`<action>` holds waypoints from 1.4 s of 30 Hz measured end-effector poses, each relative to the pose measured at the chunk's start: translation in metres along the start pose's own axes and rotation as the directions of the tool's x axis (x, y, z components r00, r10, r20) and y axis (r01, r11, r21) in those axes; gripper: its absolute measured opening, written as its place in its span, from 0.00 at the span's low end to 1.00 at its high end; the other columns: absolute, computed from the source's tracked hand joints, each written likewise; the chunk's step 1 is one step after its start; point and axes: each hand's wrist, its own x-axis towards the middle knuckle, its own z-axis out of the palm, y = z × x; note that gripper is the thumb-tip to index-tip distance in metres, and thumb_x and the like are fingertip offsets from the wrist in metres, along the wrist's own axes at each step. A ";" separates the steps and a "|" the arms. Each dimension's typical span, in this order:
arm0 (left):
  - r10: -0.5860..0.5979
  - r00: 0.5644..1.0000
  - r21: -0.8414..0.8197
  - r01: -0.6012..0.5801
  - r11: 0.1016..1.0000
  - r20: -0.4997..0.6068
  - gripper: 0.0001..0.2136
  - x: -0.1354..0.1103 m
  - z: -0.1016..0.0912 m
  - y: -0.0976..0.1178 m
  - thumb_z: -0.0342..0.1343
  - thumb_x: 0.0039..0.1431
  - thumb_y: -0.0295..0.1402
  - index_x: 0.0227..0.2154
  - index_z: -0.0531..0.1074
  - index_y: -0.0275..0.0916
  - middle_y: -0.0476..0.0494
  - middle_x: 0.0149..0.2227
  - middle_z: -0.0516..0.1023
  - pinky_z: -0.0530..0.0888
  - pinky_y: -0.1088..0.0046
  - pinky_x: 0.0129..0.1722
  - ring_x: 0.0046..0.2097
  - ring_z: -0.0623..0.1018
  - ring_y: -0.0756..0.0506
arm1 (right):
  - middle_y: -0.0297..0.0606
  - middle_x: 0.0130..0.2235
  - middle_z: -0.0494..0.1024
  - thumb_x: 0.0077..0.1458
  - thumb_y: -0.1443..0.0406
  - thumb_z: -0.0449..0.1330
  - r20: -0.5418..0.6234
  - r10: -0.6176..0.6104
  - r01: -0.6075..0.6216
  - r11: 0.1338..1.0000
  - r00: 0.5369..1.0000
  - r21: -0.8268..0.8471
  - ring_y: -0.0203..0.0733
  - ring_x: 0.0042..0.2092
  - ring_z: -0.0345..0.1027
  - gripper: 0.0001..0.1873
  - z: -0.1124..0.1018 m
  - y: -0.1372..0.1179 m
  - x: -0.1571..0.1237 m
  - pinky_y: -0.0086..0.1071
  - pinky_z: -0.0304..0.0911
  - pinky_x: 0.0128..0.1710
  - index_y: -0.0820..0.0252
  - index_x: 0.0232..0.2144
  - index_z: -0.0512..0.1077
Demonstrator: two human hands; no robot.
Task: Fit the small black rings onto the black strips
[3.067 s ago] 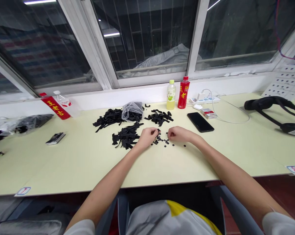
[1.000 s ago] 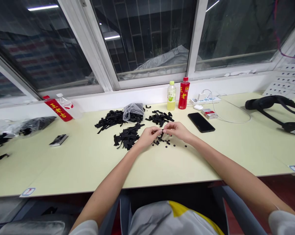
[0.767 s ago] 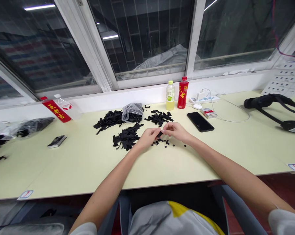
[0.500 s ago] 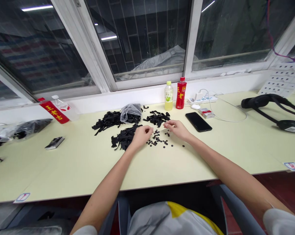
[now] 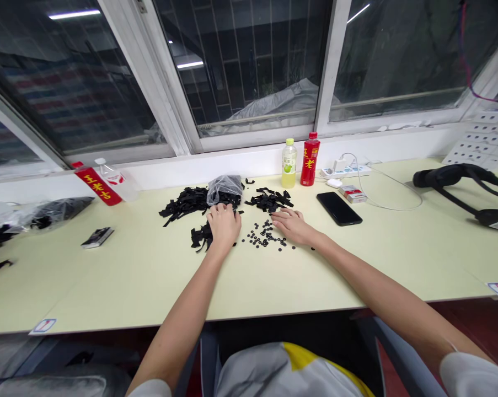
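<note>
Left hand [image 5: 224, 225] is palm-down over the near pile of black strips [image 5: 199, 237], covering its right part. Fingers [image 5: 221, 208] are bent down, tips toward the plastic bag behind; can't tell if they pinch a strip, undersides are hidden.

Right hand [image 5: 293, 226] is low over the worktop [image 5: 273, 286], palm down, fingers [image 5: 282, 216] stretched out toward the left and unclenched, at the right edge of the small black rings [image 5: 266, 236]. Thumb is hard to make out.

Rings are scattered loose between the two hands, mostly flat, a few strays nearer the front edge and to the right.

Two more strip heaps behind: the far-left pile [image 5: 186, 201], with the clear plastic bag [image 5: 224, 190] of black material at its right end, and the smaller right pile [image 5: 269, 199] just beyond the right hand's fingertips.

Right of that hand: black phone [image 5: 338, 208], face up, red-and-white box [image 5: 352, 193] just behind it. Green-capped bottle [image 5: 289, 165] and red bottle [image 5: 310, 160] stand upright side by side near the wall. Black headset [image 5: 447, 173] is well apart at far right.
</note>
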 end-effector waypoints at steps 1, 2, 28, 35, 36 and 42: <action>0.009 1.000 -0.028 -0.009 1.000 -0.009 0.18 0.001 0.001 0.000 0.62 0.85 0.37 0.66 0.88 0.35 0.21 0.69 0.86 0.73 0.48 0.72 0.73 0.76 0.20 | 0.49 0.85 0.83 0.92 0.52 0.48 -0.008 0.002 -0.001 1.000 1.000 0.012 0.73 0.90 0.64 0.33 -0.002 0.001 0.000 0.74 0.58 0.89 0.49 0.74 0.90; 0.014 1.000 -0.058 -0.015 0.998 -0.019 0.17 0.001 0.002 0.001 0.62 0.85 0.37 0.66 0.88 0.37 0.22 0.69 0.87 0.73 0.48 0.71 0.73 0.77 0.20 | 0.50 0.83 0.84 0.92 0.52 0.48 -0.032 0.005 -0.004 0.999 0.999 0.034 0.72 0.90 0.65 0.33 -0.005 0.002 0.000 0.74 0.58 0.89 0.49 0.73 0.90; 0.488 0.728 -0.875 0.432 0.218 0.482 0.39 -0.030 -0.007 0.049 0.89 0.49 0.71 0.36 0.83 0.39 0.48 0.33 0.79 0.68 0.66 0.39 0.36 0.72 0.47 | 0.35 0.38 0.86 0.40 0.51 0.93 -0.123 0.133 0.069 0.354 0.983 0.933 0.50 0.43 0.82 0.27 -0.031 -0.024 -0.012 0.46 0.79 0.51 0.49 0.37 0.86; 0.512 0.705 -0.871 0.416 0.261 0.490 0.40 -0.033 -0.009 0.051 0.95 0.42 0.66 0.40 0.88 0.37 0.47 0.35 0.81 0.69 0.65 0.38 0.34 0.71 0.49 | 0.40 0.46 0.92 0.48 0.46 0.92 -0.126 0.086 0.082 0.397 0.988 0.914 0.53 0.50 0.85 0.30 -0.028 -0.026 -0.013 0.45 0.81 0.52 0.49 0.47 0.90; 0.498 0.721 -0.876 0.416 0.246 0.482 0.40 -0.033 -0.007 0.051 0.95 0.42 0.66 0.40 0.88 0.37 0.47 0.35 0.81 0.69 0.65 0.38 0.34 0.71 0.49 | 0.42 0.47 0.92 0.51 0.43 0.90 -0.127 0.083 0.082 0.411 0.989 0.908 0.55 0.52 0.86 0.30 -0.028 -0.027 -0.014 0.46 0.82 0.52 0.49 0.48 0.90; 0.327 0.855 -0.916 0.373 0.149 0.402 0.38 -0.029 0.005 0.050 0.96 0.42 0.59 0.41 0.81 0.41 0.49 0.33 0.84 0.75 0.65 0.42 0.36 0.79 0.46 | 0.45 0.50 0.92 0.54 0.37 0.89 -0.158 0.077 0.081 0.599 0.984 0.796 0.59 0.54 0.86 0.33 -0.025 -0.027 -0.015 0.48 0.84 0.51 0.49 0.49 0.89</action>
